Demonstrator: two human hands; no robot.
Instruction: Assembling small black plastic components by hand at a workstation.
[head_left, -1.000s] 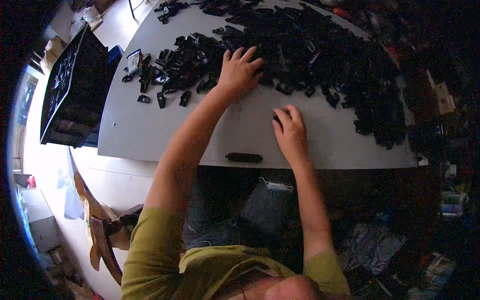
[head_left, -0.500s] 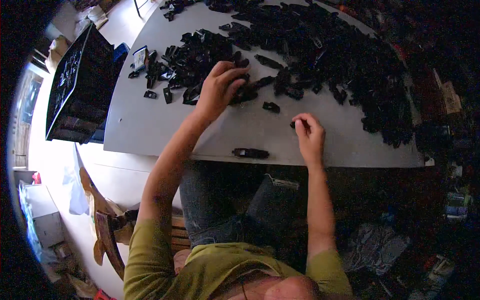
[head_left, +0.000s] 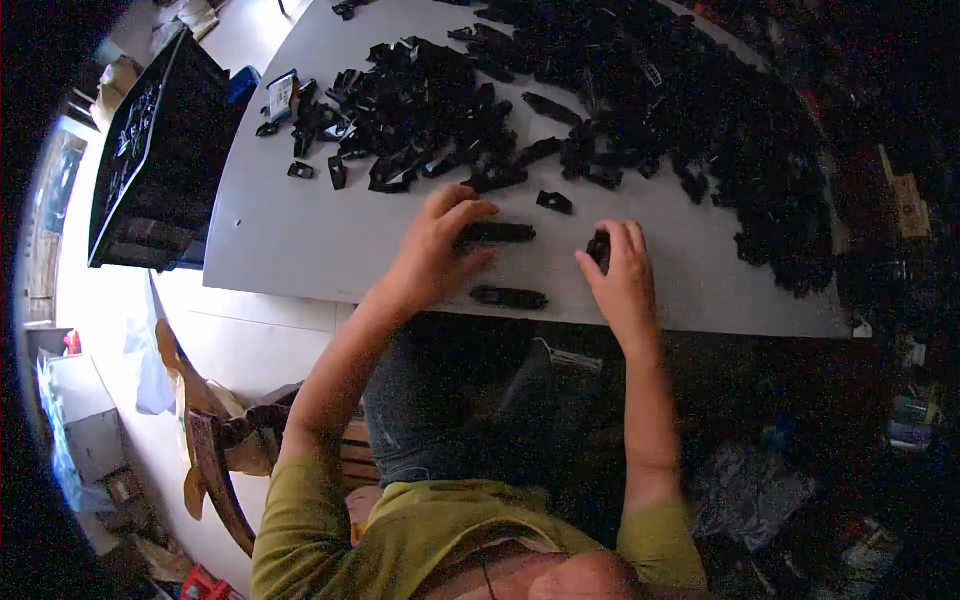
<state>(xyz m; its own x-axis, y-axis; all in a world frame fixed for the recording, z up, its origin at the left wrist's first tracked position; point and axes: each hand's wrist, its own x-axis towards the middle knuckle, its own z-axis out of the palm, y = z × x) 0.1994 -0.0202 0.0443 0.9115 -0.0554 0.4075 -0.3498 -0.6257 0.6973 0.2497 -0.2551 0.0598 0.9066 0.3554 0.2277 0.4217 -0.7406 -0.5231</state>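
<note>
My left hand (head_left: 440,245) is over the near part of the table, slightly blurred. Its thumb and fingers close around the left end of a long black plastic part (head_left: 510,232). Just nearer to me, a similar long black part (head_left: 508,298) lies along the table's front edge. To the right, my right hand (head_left: 625,275) pinches a small black plastic piece (head_left: 600,248) between thumb and fingers. Beyond the two hands lies a loose small black piece (head_left: 554,202), apart from the heaps.
Heaps of black plastic parts (head_left: 430,110) cover the far left of the grey table (head_left: 300,235). A larger heap (head_left: 700,110) spreads over the far right. A small packet (head_left: 281,97) lies at the left. Left of the table stands a black crate (head_left: 165,170), near a wooden chair (head_left: 215,470).
My left hand has come back from the heap toward me, bringing a long black part. My right hand has turned, and the small piece in it shows more.
</note>
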